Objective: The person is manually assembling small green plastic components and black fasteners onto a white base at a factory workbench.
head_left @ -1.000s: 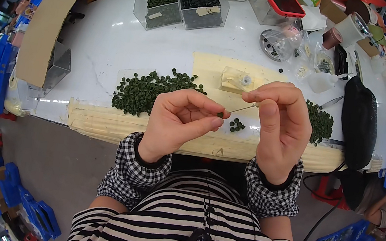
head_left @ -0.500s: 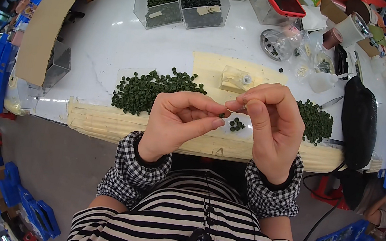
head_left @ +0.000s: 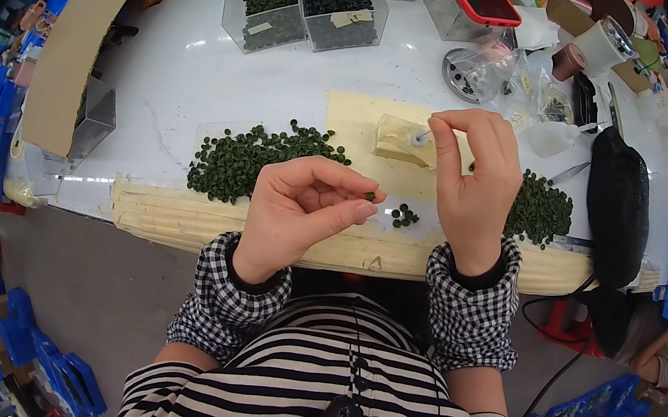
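Above the bench's padded near edge (head_left: 171, 212), left hand (head_left: 292, 213) pinches one small dark-green disc (head_left: 370, 197) between thumb and forefinger, a loose cluster of discs (head_left: 404, 216) just to its right. Farther in, right hand (head_left: 481, 182) pinches a thin pin (head_left: 425, 133), tip at the small pale cup (head_left: 419, 140) on a tape-wrapped block (head_left: 392, 140), contact unclear; step looks like a dip, next move probably calling for a light, steady pin and an unturned disc. Beyond, two clear bins (head_left: 352, 33) of discs.
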Motion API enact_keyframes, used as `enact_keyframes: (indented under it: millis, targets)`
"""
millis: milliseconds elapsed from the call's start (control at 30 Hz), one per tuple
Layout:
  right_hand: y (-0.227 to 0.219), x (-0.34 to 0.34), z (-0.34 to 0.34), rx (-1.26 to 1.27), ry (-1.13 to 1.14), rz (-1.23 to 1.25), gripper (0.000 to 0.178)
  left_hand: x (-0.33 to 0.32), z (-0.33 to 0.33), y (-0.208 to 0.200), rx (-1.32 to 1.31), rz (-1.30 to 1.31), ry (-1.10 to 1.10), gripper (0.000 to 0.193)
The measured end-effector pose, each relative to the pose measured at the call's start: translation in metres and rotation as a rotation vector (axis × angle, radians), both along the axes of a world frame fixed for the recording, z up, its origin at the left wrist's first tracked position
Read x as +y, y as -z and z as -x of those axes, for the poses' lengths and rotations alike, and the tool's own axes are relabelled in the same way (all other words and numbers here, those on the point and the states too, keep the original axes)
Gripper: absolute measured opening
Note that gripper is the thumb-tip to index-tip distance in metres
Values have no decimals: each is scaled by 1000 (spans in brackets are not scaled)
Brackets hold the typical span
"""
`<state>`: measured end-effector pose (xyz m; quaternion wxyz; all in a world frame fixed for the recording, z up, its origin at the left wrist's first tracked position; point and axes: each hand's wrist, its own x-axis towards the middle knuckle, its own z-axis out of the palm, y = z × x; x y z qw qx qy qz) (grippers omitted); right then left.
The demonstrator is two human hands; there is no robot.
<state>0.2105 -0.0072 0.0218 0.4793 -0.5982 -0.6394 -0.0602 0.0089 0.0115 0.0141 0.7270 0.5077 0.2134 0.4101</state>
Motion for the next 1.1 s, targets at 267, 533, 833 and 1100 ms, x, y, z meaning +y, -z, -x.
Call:
enact_keyframes:
  millis: [267,533,833,1100]
  targets:
    - [-3,-21,-19,69,111,22,16,1,3,3,15,-17,-49,21]
    - [5,-51,-41,-102,120,265,10,-2,-5,-2,104,-39,-121,20]
    - [10,-55,-43,-247,185,362,11,0,1,1,89,-29,-82,21]
    - [12,-50,-41,-191,74,407,10,-3,-8,-2,108,-24,-137,21]
